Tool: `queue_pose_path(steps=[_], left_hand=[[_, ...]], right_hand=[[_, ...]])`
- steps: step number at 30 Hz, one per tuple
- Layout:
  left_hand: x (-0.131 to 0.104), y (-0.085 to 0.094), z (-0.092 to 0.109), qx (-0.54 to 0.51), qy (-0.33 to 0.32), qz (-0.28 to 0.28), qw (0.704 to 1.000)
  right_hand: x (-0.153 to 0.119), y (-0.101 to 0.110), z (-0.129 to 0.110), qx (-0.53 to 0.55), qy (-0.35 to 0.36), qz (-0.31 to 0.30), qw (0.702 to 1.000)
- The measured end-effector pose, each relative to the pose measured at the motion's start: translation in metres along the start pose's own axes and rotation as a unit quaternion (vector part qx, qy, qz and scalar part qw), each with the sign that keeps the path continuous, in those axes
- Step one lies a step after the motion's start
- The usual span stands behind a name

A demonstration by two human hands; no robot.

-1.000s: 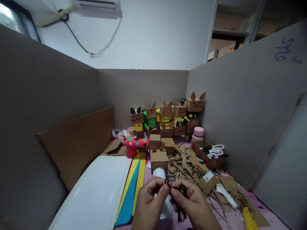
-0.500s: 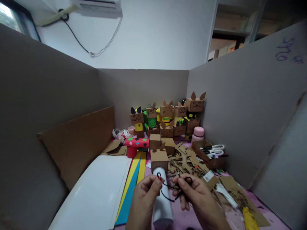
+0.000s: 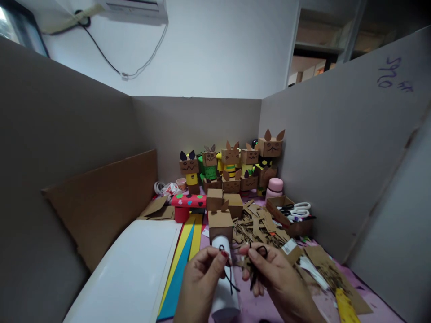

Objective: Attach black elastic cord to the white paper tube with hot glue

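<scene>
Left hand [image 3: 201, 279]: grip closed, thumb and finger pinching a thin black cord [image 3: 231, 283], small loop sticking up above the fingertips, loose ends hanging down in front of the white tube [image 3: 225, 301]. Right hand [image 3: 278, 276]: grip closed on a bunch of black cords [image 3: 255, 272], loop up top, ends dangling. Hands apart, near each other, above the surface [image 3: 253, 310]. White tube below and between them, far end at an eared cardboard box [image 3: 220, 225]. Right of the box: pile of cardboard scraps [image 3: 258, 228], then an open box [image 3: 301, 229] with scissors [image 3: 299, 213]. Left: white sheet [image 3: 124, 273] next to yellow and blue sheets [image 3: 179, 281]. Back: row of cardboard animal figures [image 3: 230, 157], pink bottle [image 3: 274, 186] near their right end.
</scene>
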State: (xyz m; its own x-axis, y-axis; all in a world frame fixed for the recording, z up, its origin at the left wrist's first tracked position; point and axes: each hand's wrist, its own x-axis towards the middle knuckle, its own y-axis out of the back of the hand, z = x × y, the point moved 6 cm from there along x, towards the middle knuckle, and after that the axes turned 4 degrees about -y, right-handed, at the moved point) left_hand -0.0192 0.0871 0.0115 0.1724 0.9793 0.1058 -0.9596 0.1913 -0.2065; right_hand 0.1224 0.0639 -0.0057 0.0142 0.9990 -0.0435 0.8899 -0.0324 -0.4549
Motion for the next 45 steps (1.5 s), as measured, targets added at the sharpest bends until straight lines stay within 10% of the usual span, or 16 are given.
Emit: queue_pose_path(steps=[11,26,45], left_hand=[[-0.002,-0.033,-0.026,-0.108,0.036,-0.144,0.983],[-0.003,-0.033,-0.048,-0.141,0.123,-0.187,0.964],[-0.001,-0.025,-0.018,-0.173,0.081,-0.072,0.979]], right_hand=[[-0.010,-0.012,0.007,-0.093,0.018,-0.069,0.993],[-0.013,-0.016,0.008,-0.019,-0.004,-0.123,0.992],[-0.004,-0.009,-0.001,-0.052,0.012,-0.058,0.997]])
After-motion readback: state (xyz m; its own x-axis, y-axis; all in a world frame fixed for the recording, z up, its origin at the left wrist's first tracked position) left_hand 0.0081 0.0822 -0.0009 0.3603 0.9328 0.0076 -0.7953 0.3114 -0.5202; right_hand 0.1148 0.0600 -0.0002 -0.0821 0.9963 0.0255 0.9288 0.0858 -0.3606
